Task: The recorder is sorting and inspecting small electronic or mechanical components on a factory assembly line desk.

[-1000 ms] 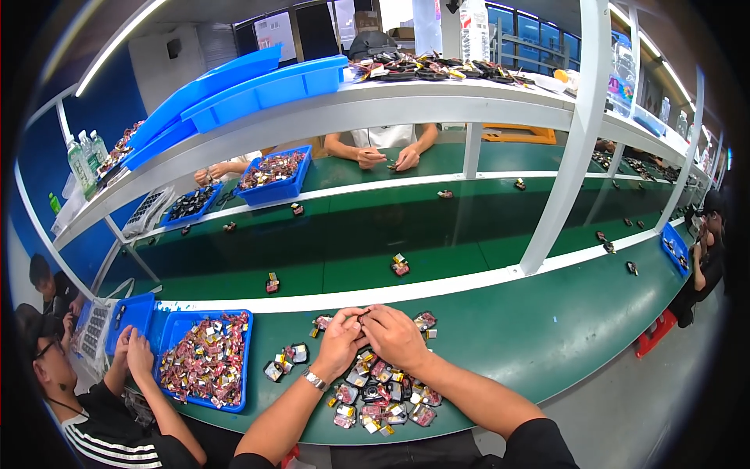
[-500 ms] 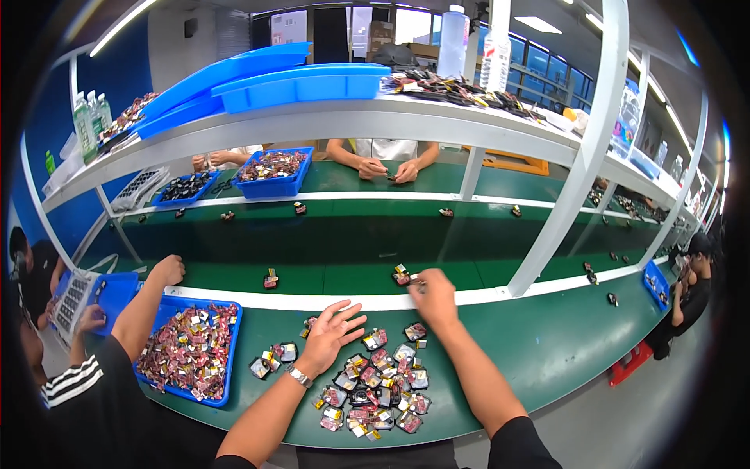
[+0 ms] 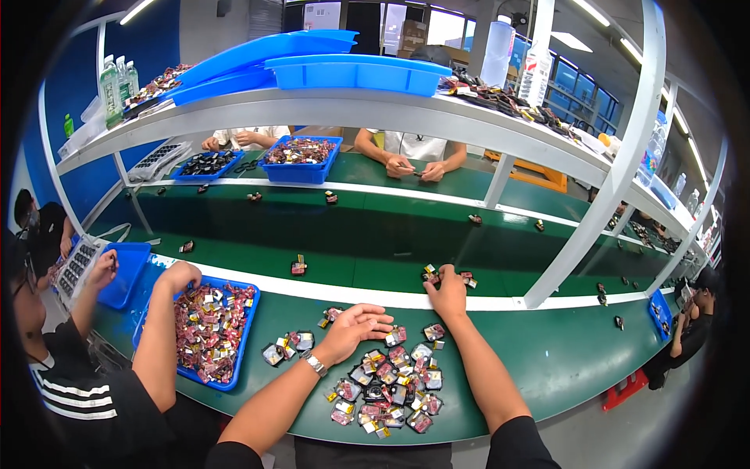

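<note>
My right hand (image 3: 447, 294) reaches over the white rail to the dark green belt. Its thumb and curled fingers close on the edge of a small electronic module (image 3: 430, 273) with a yellow tab; the contact is partly hidden. A second module (image 3: 469, 279) lies just right of the fingers. My left hand (image 3: 353, 333) is open, fingers stretched and holding nothing, above the bench at the back of a module pile (image 3: 388, 384). These modules have black casings, reddish boards, silvery cells and yellow tabs. A few more modules (image 3: 287, 346) lie left of the pile, beside my left wrist.
At left, a co-worker's arm (image 3: 160, 336) reaches over a blue tray (image 3: 251, 314) full of reddish parts. Spaced modules (image 3: 298, 266) lie along the belt. A white shelf post (image 3: 598, 211) rises at right. Across the belt, another person's hands (image 3: 414, 169) work.
The view has shifted, moving the scene rightward. My right hand has moved left to the nearer module, and another module now shows on its right. My left fingers point more to the right.
</note>
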`<state>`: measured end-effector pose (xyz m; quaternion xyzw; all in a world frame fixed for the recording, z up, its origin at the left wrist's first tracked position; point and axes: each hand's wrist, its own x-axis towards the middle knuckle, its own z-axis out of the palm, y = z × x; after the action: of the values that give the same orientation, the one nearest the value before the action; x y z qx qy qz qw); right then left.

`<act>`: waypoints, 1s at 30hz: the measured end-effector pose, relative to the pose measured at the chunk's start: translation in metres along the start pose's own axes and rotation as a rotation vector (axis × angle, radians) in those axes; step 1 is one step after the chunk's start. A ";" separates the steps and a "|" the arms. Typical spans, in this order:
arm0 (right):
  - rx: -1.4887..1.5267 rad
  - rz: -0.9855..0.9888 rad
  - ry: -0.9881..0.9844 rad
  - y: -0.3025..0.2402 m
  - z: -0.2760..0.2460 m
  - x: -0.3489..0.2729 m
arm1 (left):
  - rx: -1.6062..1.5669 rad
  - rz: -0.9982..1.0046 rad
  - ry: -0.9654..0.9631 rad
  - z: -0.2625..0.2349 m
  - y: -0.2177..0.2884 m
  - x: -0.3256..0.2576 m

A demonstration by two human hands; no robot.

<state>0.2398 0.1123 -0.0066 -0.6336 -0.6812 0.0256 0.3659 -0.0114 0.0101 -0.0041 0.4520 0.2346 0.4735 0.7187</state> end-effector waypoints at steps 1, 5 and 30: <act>0.107 0.042 0.007 0.006 -0.001 0.001 | -0.003 -0.003 -0.004 0.000 0.000 0.000; 0.344 -0.053 -0.069 -0.005 -0.020 -0.020 | 0.053 0.005 0.040 -0.004 -0.002 0.000; 0.141 -0.669 -0.165 -0.089 -0.064 -0.092 | 0.107 -0.122 0.059 0.018 0.007 -0.009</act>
<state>0.1920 -0.0137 0.0412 -0.3443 -0.8749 0.0027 0.3406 -0.0055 -0.0048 0.0098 0.4605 0.3077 0.4287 0.7138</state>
